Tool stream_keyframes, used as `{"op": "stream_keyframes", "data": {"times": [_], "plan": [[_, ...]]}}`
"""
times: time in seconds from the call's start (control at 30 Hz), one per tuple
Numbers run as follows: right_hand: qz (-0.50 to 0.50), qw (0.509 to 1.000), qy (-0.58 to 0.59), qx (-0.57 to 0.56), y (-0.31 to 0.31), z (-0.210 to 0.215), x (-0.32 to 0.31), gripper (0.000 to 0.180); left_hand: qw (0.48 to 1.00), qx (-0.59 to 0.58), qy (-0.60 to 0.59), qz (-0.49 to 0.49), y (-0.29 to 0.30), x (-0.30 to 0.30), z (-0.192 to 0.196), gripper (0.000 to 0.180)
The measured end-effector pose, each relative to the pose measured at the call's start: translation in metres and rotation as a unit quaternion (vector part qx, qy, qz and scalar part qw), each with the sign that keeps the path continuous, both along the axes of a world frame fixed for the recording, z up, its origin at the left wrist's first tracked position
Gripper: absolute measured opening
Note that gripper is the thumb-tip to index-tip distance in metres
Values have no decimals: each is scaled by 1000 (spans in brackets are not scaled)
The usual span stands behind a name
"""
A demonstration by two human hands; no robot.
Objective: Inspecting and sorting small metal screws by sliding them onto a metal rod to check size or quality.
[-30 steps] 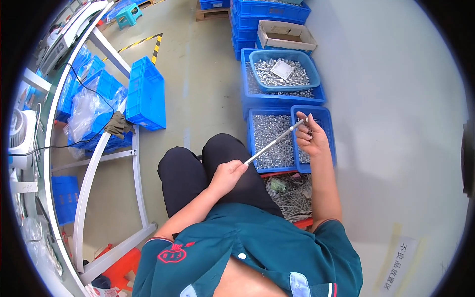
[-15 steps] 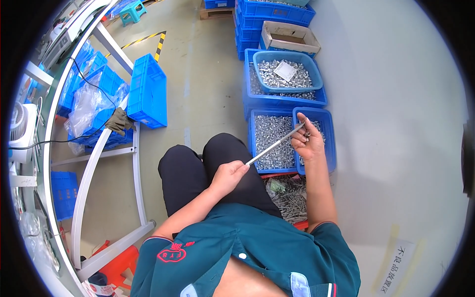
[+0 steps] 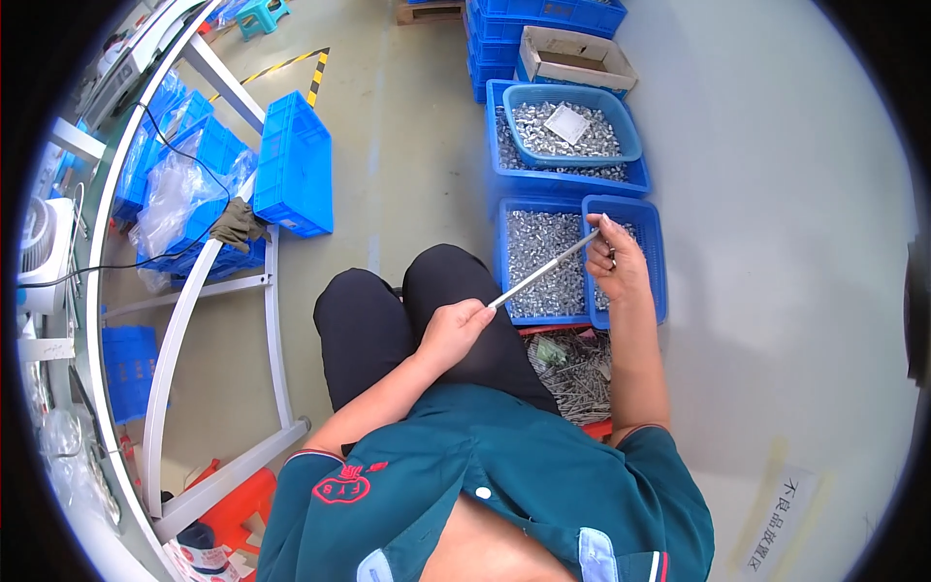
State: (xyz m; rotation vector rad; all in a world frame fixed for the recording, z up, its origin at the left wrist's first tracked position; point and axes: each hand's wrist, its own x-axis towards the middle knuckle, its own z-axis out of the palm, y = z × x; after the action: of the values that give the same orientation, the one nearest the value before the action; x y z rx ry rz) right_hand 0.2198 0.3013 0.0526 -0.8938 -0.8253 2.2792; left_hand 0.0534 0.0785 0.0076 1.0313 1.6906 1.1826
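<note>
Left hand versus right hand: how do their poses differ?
The left hand closes around the near end of the silvery rod; the right hand pinches its far end. The left hand appears over the thigh; the right hand over the small blue basket. Both hold the same rod.

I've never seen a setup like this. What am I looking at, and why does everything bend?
There is no machine here, just a person's two bare hands. The view comes from a wide fisheye camera worn on the head, looking down, so straight edges curve near the rim. That is the wearer's own shirt below.

The left hand has a closed grip on one end of a thin rod; the right hand seems to pinch the other end.

On the person's right, a blue basket holds many small metal parts. Nearer the body lies a pile of thin metal pins.
</note>
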Motion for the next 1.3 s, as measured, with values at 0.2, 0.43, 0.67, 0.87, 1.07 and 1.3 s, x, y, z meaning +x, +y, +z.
{"op": "stream_keyframes", "data": {"times": [0.2, 0.43, 0.67, 0.87, 1.07, 1.3], "plan": [[-24, 999, 20, 4, -1, -2, 3, 23, 999, -32, 2, -20, 0, -2, -2, 26], [-6, 994, 98, 40, 1, -13, 9, 25, 1000, -13, -17, -16, 0, -1, 0, 27], [-75, 995, 36, 47, -5, -18, 0, 24, 1000, -1, -1, -11, -1, -1, -7, 28], [3, 982, 182, 55, -6, -20, 9, 28, 995, -10, -80, -51, -1, -8, -11, 28], [4, 981, 184, 61, -8, -21, 11, 28, 998, -3, -54, -33, -1, -4, -4, 30], [-71, 989, 100, 84, -14, -23, 3, 25, 999, 13, -29, -16, -1, 0, -11, 31]]}}
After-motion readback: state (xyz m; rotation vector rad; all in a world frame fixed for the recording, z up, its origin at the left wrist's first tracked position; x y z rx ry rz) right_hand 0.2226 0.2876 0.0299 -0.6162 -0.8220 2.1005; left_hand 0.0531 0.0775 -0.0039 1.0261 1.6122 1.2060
